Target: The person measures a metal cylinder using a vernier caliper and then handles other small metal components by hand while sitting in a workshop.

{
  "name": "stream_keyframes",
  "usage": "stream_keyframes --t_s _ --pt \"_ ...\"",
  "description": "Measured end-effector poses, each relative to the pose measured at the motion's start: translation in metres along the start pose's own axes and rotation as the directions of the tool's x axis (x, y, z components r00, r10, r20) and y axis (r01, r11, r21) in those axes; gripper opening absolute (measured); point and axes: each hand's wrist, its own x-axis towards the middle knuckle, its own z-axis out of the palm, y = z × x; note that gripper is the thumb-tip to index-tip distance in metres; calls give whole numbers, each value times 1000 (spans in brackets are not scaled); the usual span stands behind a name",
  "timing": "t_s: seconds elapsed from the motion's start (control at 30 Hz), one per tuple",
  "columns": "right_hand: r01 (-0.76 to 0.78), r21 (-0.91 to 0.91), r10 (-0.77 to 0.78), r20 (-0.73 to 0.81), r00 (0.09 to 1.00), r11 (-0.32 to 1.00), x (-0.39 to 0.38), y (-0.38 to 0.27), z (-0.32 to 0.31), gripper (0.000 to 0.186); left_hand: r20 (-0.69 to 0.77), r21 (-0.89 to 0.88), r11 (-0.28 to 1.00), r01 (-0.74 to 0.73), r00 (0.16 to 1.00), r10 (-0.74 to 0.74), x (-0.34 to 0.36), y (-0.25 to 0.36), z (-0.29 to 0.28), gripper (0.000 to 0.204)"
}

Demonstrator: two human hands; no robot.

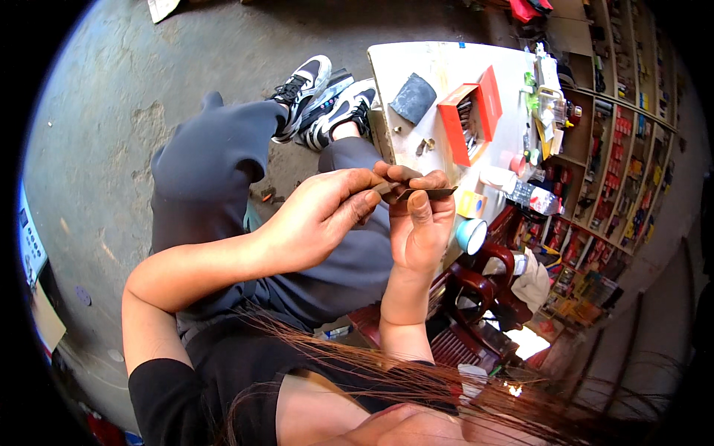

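Both hands meet above my lap, near the close corner of the white table (446,63). My right hand (425,219) grips a thin, dark flat strip (430,193) between thumb and fingers, its narrow end sticking out to the right. Pinched in my left hand (338,208) is a small brownish flat piece (385,189), set against the strip's left end. Fingers hide much of both pieces, so I cannot tell their exact kind. Dark smudges mark the fingertips.
On the table lie a curled dark grey sheet (413,99), an open red box (455,134) holding several dark thin pieces, and small brown scraps (425,146). A clear bottle (534,198) and a light blue cup (471,236) stand nearer. Stocked shelves (621,149) line the right.
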Motion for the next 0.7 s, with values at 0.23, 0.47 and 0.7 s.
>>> stream_keyframes --t_s 0.23,0.47,0.7 --pt "139 -352 -155 -17 988 926 -2 12 13 16 -3 96 995 -21 1000 22 -3 -1 -1 15" --pt "81 -455 -150 -117 982 887 -1 15 28 12 8 558 778 -290 939 344 -3 -12 -8 18" --pt "65 39 -59 -128 990 997 4 10 13 12 -10 419 880 -224 968 251 0 -13 -7 17"
